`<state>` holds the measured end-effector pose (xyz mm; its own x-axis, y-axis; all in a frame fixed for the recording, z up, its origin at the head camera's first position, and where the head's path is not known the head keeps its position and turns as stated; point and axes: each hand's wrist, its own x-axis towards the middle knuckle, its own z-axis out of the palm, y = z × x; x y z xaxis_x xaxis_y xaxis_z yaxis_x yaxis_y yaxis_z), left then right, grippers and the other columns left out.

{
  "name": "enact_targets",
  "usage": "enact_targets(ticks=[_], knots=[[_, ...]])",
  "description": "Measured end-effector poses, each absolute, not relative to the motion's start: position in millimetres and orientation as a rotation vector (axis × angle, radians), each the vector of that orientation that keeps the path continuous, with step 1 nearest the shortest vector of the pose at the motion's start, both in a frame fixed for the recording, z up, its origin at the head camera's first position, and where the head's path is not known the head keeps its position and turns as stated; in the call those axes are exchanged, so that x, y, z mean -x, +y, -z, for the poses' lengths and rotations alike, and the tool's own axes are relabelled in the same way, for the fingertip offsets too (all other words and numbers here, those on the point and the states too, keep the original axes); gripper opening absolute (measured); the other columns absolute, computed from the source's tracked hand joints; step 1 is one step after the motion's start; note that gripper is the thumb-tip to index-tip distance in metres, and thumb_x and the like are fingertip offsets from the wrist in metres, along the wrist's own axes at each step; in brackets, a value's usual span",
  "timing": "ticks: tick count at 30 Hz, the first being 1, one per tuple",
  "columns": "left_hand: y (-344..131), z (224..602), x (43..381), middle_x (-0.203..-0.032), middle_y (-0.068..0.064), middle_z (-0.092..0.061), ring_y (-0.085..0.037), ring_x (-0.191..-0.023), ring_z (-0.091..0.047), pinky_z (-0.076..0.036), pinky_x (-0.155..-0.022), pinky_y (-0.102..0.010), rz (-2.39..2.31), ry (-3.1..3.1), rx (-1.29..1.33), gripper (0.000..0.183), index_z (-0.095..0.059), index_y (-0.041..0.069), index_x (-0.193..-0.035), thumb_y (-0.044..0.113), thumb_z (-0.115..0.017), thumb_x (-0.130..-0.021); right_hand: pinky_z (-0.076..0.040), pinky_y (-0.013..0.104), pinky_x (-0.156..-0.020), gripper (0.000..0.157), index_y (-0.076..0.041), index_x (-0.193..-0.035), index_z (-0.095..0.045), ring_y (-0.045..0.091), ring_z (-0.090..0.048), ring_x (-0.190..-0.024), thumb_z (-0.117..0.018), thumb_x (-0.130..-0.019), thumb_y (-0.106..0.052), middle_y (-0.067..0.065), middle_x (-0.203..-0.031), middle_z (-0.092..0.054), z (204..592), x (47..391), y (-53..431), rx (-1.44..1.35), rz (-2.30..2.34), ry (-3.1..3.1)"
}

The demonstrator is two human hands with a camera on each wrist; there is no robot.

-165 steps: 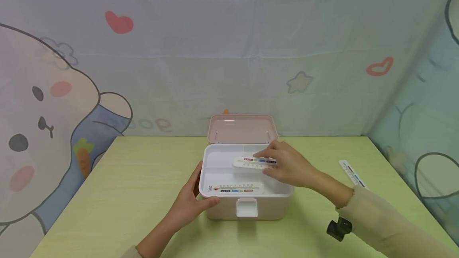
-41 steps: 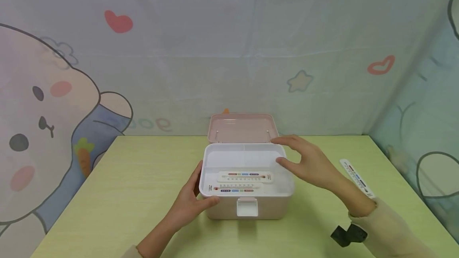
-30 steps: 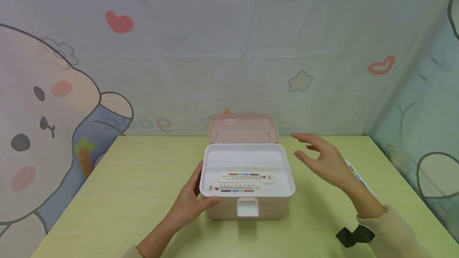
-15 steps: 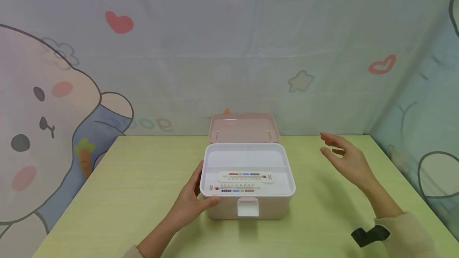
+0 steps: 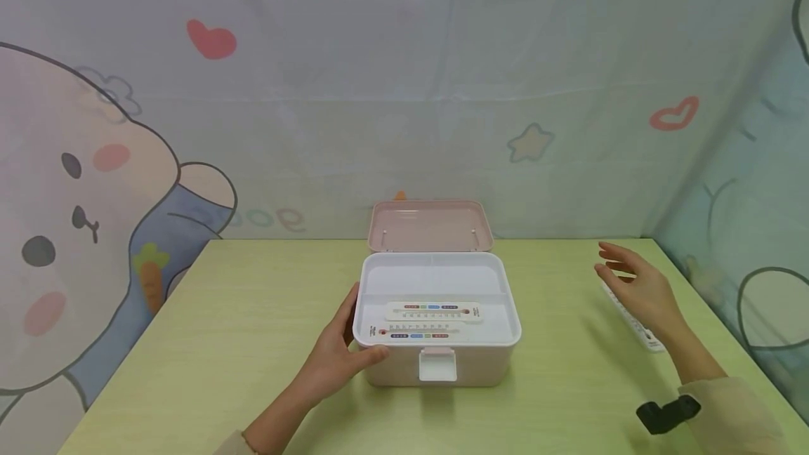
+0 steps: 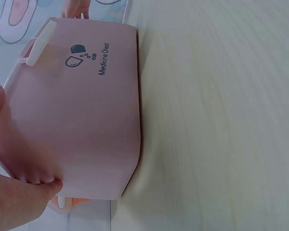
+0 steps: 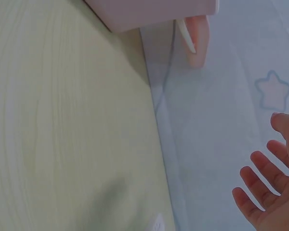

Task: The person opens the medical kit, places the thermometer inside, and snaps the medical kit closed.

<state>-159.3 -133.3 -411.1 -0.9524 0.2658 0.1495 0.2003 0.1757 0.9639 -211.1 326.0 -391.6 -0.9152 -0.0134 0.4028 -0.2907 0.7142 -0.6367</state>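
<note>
A pink medicine box [image 5: 470, 365] with a white inner tray [image 5: 404, 276] stands with its lid [image 5: 431, 225] tipped back. Two white thermometers lie in the tray: an upper thermometer [image 5: 417, 316] and a lower thermometer [image 5: 411, 336] along the front. My left hand [image 5: 331, 357] grips the box's left front corner, thumb at the front rim; the left wrist view shows the "Medicine Chest" print [image 6: 104, 58]. Over the table's right side, my right hand [image 5: 645, 293] hovers with fingers loosely bent and nothing in them. Beneath it lies a third thermometer [image 5: 649, 341], partly hidden by the hand.
A pale yellow-green wooden table [image 5: 272, 300] bears everything. Behind it hangs a cartoon-printed cloth backdrop [image 5: 354, 90], which also runs along the right side. The white latch [image 5: 437, 365] hangs on the box's front.
My right hand set a thermometer into the tray, let go, and moved right to above the thermometer on the table. My left hand has stayed on the box.
</note>
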Motion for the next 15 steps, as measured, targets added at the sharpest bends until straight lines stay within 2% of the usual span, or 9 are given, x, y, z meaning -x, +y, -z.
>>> enact_targets(ticks=[3,6,10,15], knots=[[-133,411,159,-0.139,0.000,-0.041,-0.017,-0.113,-0.050,-0.043,-0.093,-0.024,-1.924,2.369,-0.462,0.105,-0.009,0.027,-0.148,0.012,-0.079,-0.072,-0.044,0.009,-0.074,0.048,-0.014,-0.134,-0.049,0.005,-0.054,-0.101,-0.058,-0.091,-0.032,0.012,-0.127,-0.055,401,215,335,-0.128,-1.051,-2.552],[-133,411,159,-0.139,0.000,-0.041,-0.017,-0.113,-0.051,-0.042,-0.094,-0.026,-1.924,2.374,-0.450,0.104,-0.010,0.026,-0.148,0.011,-0.079,-0.072,-0.049,0.026,-0.078,0.049,-0.013,-0.135,-0.047,0.022,-0.055,-0.106,-0.055,-0.092,-0.035,0.012,-0.128,-0.054,406,215,343,-0.080,-1.043,-2.586],[-132,411,159,-0.140,-0.004,-0.041,-0.020,-0.113,-0.051,-0.042,-0.094,-0.028,-1.935,2.372,-0.455,0.103,-0.010,0.021,-0.149,0.010,-0.078,-0.072,-0.045,0.048,-0.080,0.053,-0.006,-0.136,-0.043,0.040,-0.049,-0.109,-0.049,-0.094,-0.038,0.022,-0.128,-0.051,409,212,351,-0.084,-0.998,-2.646],[-132,410,159,-0.139,-0.004,-0.041,-0.019,-0.113,-0.050,-0.043,-0.093,-0.025,-1.938,2.369,-0.458,0.103,-0.010,0.020,-0.149,0.010,-0.078,-0.072,-0.041,0.057,-0.080,0.053,0.001,-0.135,-0.043,0.046,-0.049,-0.108,-0.048,-0.095,-0.034,0.028,-0.124,-0.051,416,211,358,-0.043,-0.976,-2.673]])
